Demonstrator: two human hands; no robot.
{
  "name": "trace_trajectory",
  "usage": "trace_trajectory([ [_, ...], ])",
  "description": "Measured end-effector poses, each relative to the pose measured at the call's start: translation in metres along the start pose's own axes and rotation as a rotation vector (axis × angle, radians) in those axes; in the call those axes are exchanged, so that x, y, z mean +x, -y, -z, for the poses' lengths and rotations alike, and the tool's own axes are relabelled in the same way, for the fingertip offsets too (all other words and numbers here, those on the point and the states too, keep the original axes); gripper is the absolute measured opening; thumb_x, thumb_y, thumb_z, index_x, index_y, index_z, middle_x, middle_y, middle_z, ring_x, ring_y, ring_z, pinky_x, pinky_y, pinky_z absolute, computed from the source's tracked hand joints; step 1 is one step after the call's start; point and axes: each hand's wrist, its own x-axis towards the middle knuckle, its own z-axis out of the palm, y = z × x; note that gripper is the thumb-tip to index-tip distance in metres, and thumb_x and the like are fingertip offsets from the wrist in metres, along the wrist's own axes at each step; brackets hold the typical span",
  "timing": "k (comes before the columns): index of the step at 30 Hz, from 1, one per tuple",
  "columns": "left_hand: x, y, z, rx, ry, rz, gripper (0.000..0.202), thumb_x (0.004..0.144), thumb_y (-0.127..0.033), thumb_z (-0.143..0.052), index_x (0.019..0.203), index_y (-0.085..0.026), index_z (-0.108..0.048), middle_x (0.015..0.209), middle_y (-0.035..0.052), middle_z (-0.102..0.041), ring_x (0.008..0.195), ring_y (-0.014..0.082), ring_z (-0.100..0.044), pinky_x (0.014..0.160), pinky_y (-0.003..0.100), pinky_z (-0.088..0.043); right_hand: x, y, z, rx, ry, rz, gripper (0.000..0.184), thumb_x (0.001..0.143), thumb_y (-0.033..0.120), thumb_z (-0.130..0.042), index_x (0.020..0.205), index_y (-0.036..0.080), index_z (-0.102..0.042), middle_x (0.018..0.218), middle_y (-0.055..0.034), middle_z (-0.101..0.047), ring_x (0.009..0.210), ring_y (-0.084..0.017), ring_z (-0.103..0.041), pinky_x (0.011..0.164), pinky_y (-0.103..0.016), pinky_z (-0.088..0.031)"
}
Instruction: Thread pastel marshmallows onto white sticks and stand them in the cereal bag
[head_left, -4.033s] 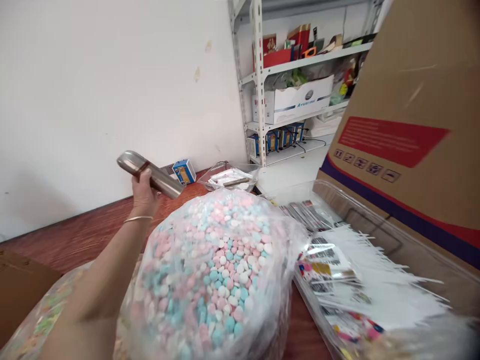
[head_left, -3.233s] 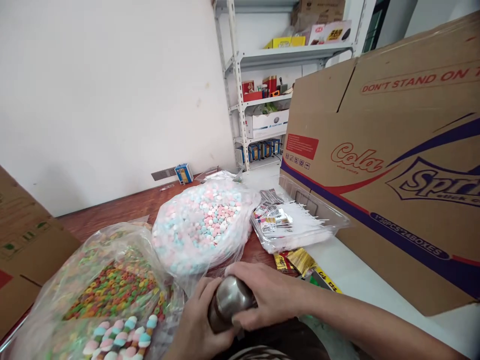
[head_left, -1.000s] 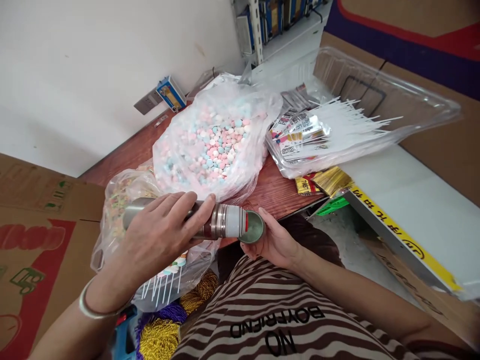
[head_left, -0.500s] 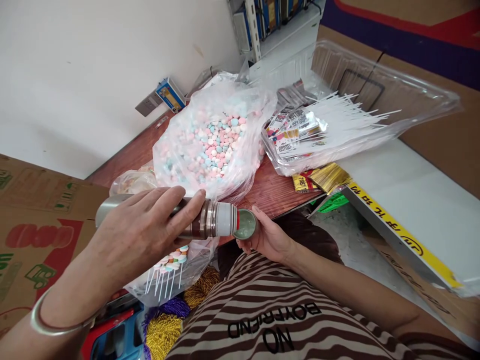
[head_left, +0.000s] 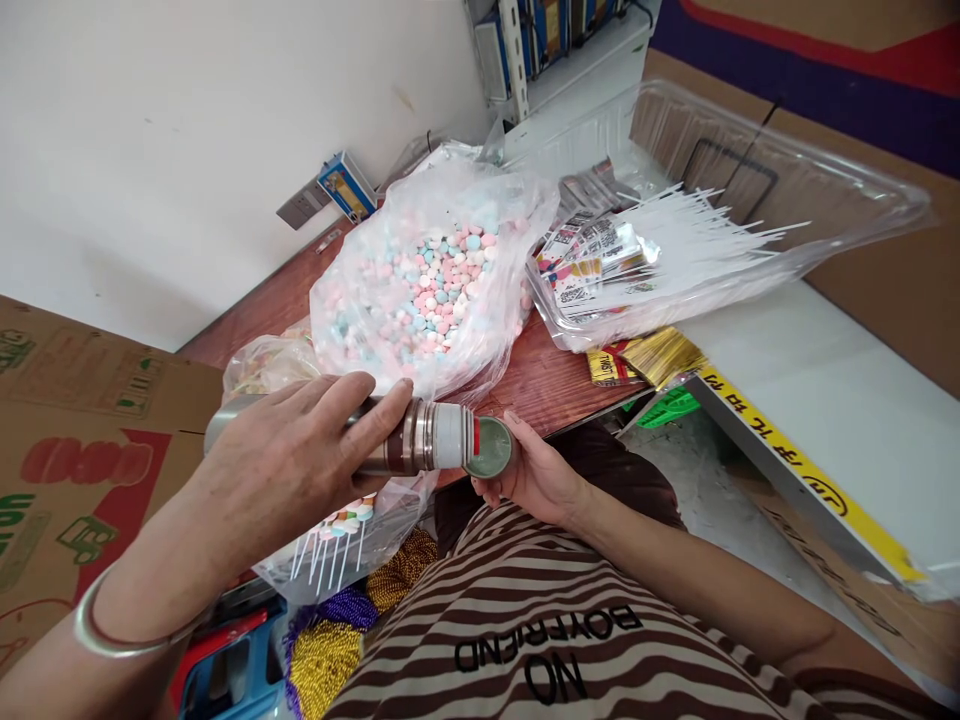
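Note:
Wrapped around a metal thermos flask (head_left: 409,440) is my left hand (head_left: 292,455), and the flask lies nearly level with its mouth pointing right. My right hand (head_left: 544,470) holds a small cup (head_left: 491,447), green inside, by its far side. The cup's opening faces the flask's mouth, and their rims meet or almost meet. Behind the flask lies a clear plastic bag (head_left: 337,330) of pink, blue and white candies (head_left: 450,275). Candies on white sticks (head_left: 341,525) sit in another clear bag below my left hand.
A clear plastic tray (head_left: 847,195) with white sticks (head_left: 697,235) and printed wrappers (head_left: 585,260) stands at the right of the wooden table (head_left: 547,375). Cardboard boxes (head_left: 82,430) flank both sides. Gold twist ties (head_left: 664,357) lie at the table edge; beaded strands (head_left: 326,660) hang below.
The flask's base has shifted slightly right and down, so the flask is a little closer to level. The cup stays at its mouth. The whole view has shifted slightly.

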Motion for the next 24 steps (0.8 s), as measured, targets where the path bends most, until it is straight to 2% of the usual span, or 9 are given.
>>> trace_trajectory([
  [4, -0.002, 0.000, 0.000, -0.111, -0.007, 0.068, 0.053, 0.093, -0.048, -0.062, 0.141, -0.028, -0.055, 0.104, 0.0111, -0.063, 0.085, 0.0269, -0.065, 0.069, 0.039, -0.054, 0.001, -0.001, 0.002, 0.007, -0.016, -0.003, 0.053, 0.096, 0.063, -0.053, 0.092, 0.013, -0.070, 0.072, -0.0082, -0.075, 0.060, -0.017, -0.069, 0.048, -0.023, -0.053],
  [10, -0.007, 0.000, -0.001, -0.028, -0.027, 0.057, 0.053, 0.094, -0.049, -0.060, 0.141, -0.026, -0.053, 0.108, 0.0118, -0.063, 0.083, 0.0255, -0.065, 0.068, 0.037, -0.054, 0.003, -0.002, 0.005, 0.004, -0.034, -0.015, 0.054, 0.096, 0.064, -0.053, 0.093, 0.013, -0.071, 0.071, -0.0086, -0.075, 0.059, -0.017, -0.068, 0.048, -0.023, -0.053],
  [14, -0.010, -0.001, -0.005, -0.068, -0.037, 0.088, 0.059, 0.089, -0.049, -0.067, 0.141, -0.025, -0.053, 0.112, 0.0134, -0.064, 0.088, 0.0269, -0.066, 0.070, 0.037, -0.054, 0.004, 0.000, 0.003, -0.002, -0.023, -0.011, 0.053, 0.096, 0.064, -0.053, 0.092, 0.014, -0.070, 0.072, -0.0081, -0.075, 0.059, -0.017, -0.068, 0.047, -0.023, -0.052],
  [20, -0.016, -0.013, -0.028, -0.123, -0.082, 0.159, 0.067, 0.086, -0.052, -0.071, 0.142, -0.021, -0.052, 0.111, 0.0144, -0.067, 0.082, 0.0251, -0.068, 0.067, 0.034, -0.053, 0.002, 0.011, -0.010, -0.012, 0.031, 0.000, 0.052, 0.096, 0.064, -0.052, 0.093, 0.014, -0.070, 0.071, -0.0080, -0.074, 0.059, -0.016, -0.067, 0.048, -0.023, -0.052],
  [24, -0.020, -0.027, -0.049, -0.252, -0.164, 0.250, 0.073, 0.082, -0.049, -0.075, 0.144, -0.020, -0.048, 0.113, 0.0144, -0.067, 0.090, 0.0265, -0.070, 0.072, 0.034, -0.056, -0.002, 0.020, -0.023, -0.003, 0.042, -0.021, 0.054, 0.095, 0.066, -0.053, 0.095, 0.015, -0.070, 0.072, -0.0074, -0.074, 0.058, -0.016, -0.066, 0.046, -0.022, -0.051],
])
